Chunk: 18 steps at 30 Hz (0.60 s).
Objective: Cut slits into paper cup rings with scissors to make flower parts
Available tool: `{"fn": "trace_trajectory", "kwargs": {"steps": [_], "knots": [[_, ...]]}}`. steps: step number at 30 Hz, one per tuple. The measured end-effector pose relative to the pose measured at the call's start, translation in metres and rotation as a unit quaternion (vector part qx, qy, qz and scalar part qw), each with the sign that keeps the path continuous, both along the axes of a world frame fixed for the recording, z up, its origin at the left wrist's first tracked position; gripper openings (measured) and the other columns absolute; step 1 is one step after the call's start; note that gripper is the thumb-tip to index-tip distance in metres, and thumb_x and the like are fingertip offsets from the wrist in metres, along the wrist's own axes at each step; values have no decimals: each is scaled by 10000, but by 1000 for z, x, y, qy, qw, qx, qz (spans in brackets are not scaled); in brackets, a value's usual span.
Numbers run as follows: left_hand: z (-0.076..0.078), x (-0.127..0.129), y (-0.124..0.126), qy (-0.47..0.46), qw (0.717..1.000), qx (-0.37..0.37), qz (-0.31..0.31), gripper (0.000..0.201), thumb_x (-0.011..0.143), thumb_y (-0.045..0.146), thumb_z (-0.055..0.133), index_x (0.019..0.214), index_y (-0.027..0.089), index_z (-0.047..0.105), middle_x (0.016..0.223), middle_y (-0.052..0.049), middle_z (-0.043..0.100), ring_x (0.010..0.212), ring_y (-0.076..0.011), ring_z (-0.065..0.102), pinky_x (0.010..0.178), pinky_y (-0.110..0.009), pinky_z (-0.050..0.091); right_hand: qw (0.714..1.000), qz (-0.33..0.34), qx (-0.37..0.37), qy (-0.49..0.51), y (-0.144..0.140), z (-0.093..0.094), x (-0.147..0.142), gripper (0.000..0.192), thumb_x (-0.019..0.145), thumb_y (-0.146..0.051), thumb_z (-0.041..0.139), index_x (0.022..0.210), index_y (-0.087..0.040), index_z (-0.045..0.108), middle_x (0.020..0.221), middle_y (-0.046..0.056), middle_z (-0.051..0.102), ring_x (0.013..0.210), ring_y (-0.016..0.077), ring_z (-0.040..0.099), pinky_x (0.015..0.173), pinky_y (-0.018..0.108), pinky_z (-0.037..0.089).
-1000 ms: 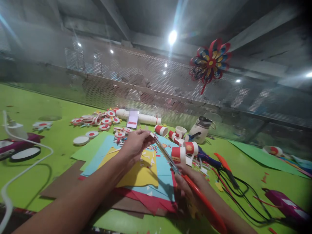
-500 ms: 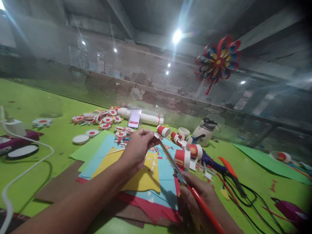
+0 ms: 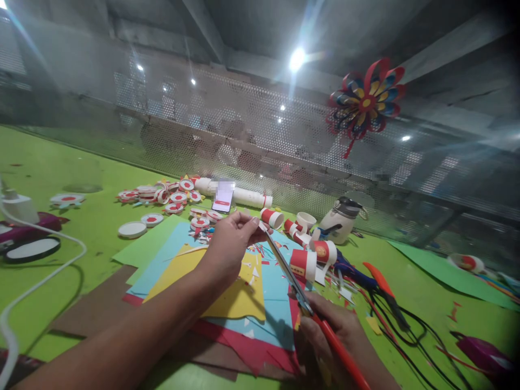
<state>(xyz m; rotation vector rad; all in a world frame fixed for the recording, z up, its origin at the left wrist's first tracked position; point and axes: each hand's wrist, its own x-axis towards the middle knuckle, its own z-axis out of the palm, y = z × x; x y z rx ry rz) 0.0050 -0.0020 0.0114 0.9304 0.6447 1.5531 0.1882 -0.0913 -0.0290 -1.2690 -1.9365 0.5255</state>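
Left hand (image 3: pixel 231 244) pinching paper scrap (image 3: pixel 255 222), right hand (image 3: pixel 325 330) gripping scissors (image 3: pixel 292 281), blades at scrap

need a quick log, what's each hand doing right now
left hand: pinching a small paper piece
right hand: closed on the red-handled scissors

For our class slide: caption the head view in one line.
Left hand pinches a small paper scrap at the tip of red-handled scissors held in the right hand.
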Motion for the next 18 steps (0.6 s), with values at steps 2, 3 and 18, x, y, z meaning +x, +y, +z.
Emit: {"fn": "trace_trajectory", "kwargs": {"steps": [2, 3, 18], "knots": [[0, 1, -1, 1, 1000, -2, 4, 104, 740, 156, 596, 693, 121, 510, 645, -58, 643, 670, -165, 647, 727, -344, 515, 1000, 3, -12, 5, -1, 1, -1, 410, 828, -488, 481, 989, -163, 674, 650, 35, 647, 492, 150, 584, 444, 223, 470], [1, 1, -1, 1, 1000, -2, 6, 105, 741, 155, 595, 691, 121, 509, 641, -56, 641, 670, -166, 648, 725, -345, 516, 1000, 4, -24, 12, -1, 1, -1, 415, 831, -488, 475, 991, -156, 669, 636, 28, 636, 452, 137, 567, 416, 215, 457], [4, 5, -9, -31, 999, -24, 33, 88, 751, 138, 579, 704, 124, 506, 611, -41, 632, 654, -156, 653, 744, -329, 512, 999, -24, 12, -30, -1, -1, -2, 340, 805, -439, 511, 934, -163, 660, 692, 46, 653, 667, 209, 623, 560, 249, 479]]}}
